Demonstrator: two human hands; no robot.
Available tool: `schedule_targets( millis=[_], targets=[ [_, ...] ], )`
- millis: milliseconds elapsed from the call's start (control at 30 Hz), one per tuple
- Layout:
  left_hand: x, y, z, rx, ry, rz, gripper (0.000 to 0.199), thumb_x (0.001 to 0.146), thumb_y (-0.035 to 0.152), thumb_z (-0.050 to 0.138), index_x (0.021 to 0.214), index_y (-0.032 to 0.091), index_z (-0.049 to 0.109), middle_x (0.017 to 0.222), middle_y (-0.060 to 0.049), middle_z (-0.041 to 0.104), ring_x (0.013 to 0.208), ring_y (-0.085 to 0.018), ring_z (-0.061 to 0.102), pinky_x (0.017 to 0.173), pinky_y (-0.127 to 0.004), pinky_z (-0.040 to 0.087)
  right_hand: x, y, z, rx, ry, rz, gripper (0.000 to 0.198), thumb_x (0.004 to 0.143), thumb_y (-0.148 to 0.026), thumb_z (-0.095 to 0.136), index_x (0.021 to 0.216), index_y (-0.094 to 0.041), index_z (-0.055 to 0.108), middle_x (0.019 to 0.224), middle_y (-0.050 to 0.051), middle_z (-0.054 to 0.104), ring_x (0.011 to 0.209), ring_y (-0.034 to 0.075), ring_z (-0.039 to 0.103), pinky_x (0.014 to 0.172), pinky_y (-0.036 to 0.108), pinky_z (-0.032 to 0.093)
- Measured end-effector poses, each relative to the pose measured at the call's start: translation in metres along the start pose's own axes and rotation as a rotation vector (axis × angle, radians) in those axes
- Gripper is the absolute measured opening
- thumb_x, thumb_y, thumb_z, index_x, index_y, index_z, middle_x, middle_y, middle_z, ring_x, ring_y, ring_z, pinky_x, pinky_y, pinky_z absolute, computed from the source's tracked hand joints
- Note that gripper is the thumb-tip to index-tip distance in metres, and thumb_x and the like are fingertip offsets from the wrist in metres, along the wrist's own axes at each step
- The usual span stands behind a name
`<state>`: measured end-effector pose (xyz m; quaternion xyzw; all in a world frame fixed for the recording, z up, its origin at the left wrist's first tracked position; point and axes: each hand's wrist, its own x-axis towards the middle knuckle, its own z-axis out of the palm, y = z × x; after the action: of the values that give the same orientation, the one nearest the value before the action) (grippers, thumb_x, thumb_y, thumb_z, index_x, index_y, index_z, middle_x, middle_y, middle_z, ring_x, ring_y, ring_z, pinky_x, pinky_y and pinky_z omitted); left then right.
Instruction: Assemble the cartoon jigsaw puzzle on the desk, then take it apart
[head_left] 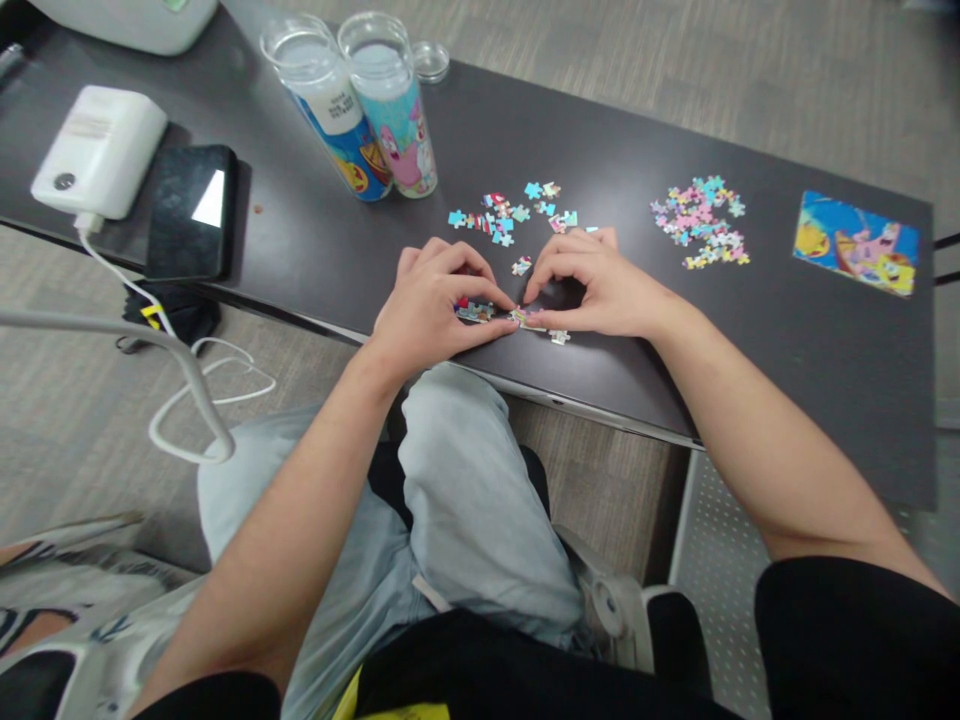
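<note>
Both of my hands meet over a few jigsaw puzzle pieces (475, 312) near the front edge of the dark table. Thumb and index finger of my left hand (439, 295) close in on the left end of a small light-coloured puzzle piece (519, 316). From the other side, my right hand (589, 285) has its thumb on the same spot, index finger curled above. A pale loose piece (559, 337) lies by the right thumb, and a single piece (521, 266) sits just beyond the fingertips. My left hand partly hides the pieces under it.
Loose puzzle pieces (499, 212) spread beyond my hands; another pile (699, 222) lies to the right, near a cartoon picture card (855, 243). Two clear-topped cartoon tubes (401, 130) stand at the back left, with a round lid (430, 62), black phone (187, 215) and cabled white device (101, 150).
</note>
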<state>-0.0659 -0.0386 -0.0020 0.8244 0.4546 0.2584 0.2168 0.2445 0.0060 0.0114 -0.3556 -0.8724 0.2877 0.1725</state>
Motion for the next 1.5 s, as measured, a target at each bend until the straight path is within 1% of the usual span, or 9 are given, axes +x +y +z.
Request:
schedule_targets(
  millis=[233,400,567,800,933,1167,1267,1367,1500],
  targets=[
    [0.0,0.002,0.0,0.0,0.006,0.002,0.034,0.107,0.072,0.097,0.121,0.041,0.101,0.127,-0.007,0.084,0.124,-0.035,0.065,0.126,-0.066,0.046,0.001,0.0,0.001,-0.013,0.005,-0.004,0.039,0.107,-0.073,0.1,0.116,-0.036,0.095,0.126,0.01,0.086,0.132,0.044,0.073,0.126,0.066,0.045],
    [-0.001,-0.002,0.001,0.005,-0.01,0.059,0.026,0.114,0.066,0.09,0.125,0.046,0.103,0.127,-0.008,0.083,0.129,-0.036,0.065,0.125,-0.068,0.049,0.0,-0.002,-0.002,-0.003,0.015,0.005,0.042,0.109,-0.077,0.095,0.113,-0.035,0.095,0.123,0.01,0.086,0.129,0.042,0.073,0.128,0.067,0.043],
    [-0.002,-0.001,0.001,-0.007,-0.008,0.087,0.017,0.112,0.06,0.095,0.125,0.051,0.103,0.128,-0.008,0.084,0.133,-0.039,0.068,0.123,-0.07,0.052,-0.004,-0.002,-0.016,-0.042,0.117,0.041,0.047,0.119,-0.079,0.079,0.111,-0.035,0.091,0.119,0.01,0.088,0.125,0.043,0.074,0.131,0.072,0.04],
    [-0.006,0.002,-0.002,0.03,-0.002,0.141,0.019,0.117,0.058,0.087,0.124,0.049,0.103,0.125,-0.008,0.088,0.127,-0.038,0.07,0.114,-0.068,0.053,-0.006,0.012,-0.028,-0.085,0.251,0.115,0.057,0.12,-0.089,0.073,0.11,-0.034,0.086,0.113,0.011,0.086,0.119,0.042,0.075,0.135,0.075,0.038],
    [-0.009,0.002,-0.002,0.065,0.024,0.207,0.018,0.119,0.047,0.084,0.123,0.047,0.101,0.123,-0.007,0.09,0.122,-0.038,0.071,0.107,-0.067,0.054,0.0,0.021,-0.025,-0.142,0.306,0.138,0.05,0.121,-0.081,0.072,0.109,-0.035,0.086,0.109,0.009,0.084,0.111,0.038,0.074,0.13,0.072,0.042],
    [-0.01,0.001,-0.002,0.083,0.022,0.294,0.023,0.124,0.048,0.077,0.125,0.044,0.1,0.126,-0.008,0.091,0.12,-0.039,0.075,0.097,-0.067,0.059,0.005,0.034,-0.018,-0.222,0.499,0.204,0.038,0.119,-0.072,0.073,0.113,-0.036,0.086,0.109,0.005,0.085,0.108,0.036,0.074,0.128,0.066,0.046],
    [-0.009,-0.002,-0.001,0.034,-0.002,0.283,0.02,0.123,0.049,0.079,0.127,0.045,0.099,0.129,-0.007,0.091,0.122,-0.039,0.075,0.1,-0.069,0.06,0.007,0.041,-0.018,-0.208,0.568,0.237,0.033,0.114,-0.067,0.078,0.118,-0.036,0.087,0.109,0.006,0.086,0.106,0.037,0.074,0.123,0.064,0.051],
    [-0.005,-0.01,0.001,-0.062,0.034,0.246,0.019,0.12,0.05,0.083,0.132,0.043,0.096,0.131,-0.009,0.09,0.123,-0.04,0.076,0.103,-0.07,0.063,0.022,0.047,-0.02,-0.191,0.555,0.246,0.029,0.111,-0.056,0.079,0.128,-0.034,0.09,0.111,0.008,0.087,0.105,0.037,0.075,0.118,0.062,0.056],
    [0.006,-0.025,-0.012,-0.224,0.06,0.217,0.024,0.115,0.05,0.085,0.134,0.038,0.093,0.13,-0.01,0.088,0.121,-0.037,0.078,0.11,-0.064,0.07,0.054,0.049,-0.022,-0.241,0.541,0.312,0.028,0.111,-0.039,0.081,0.135,-0.033,0.093,0.121,0.008,0.09,0.11,0.037,0.079,0.127,0.067,0.05]
  ],
)
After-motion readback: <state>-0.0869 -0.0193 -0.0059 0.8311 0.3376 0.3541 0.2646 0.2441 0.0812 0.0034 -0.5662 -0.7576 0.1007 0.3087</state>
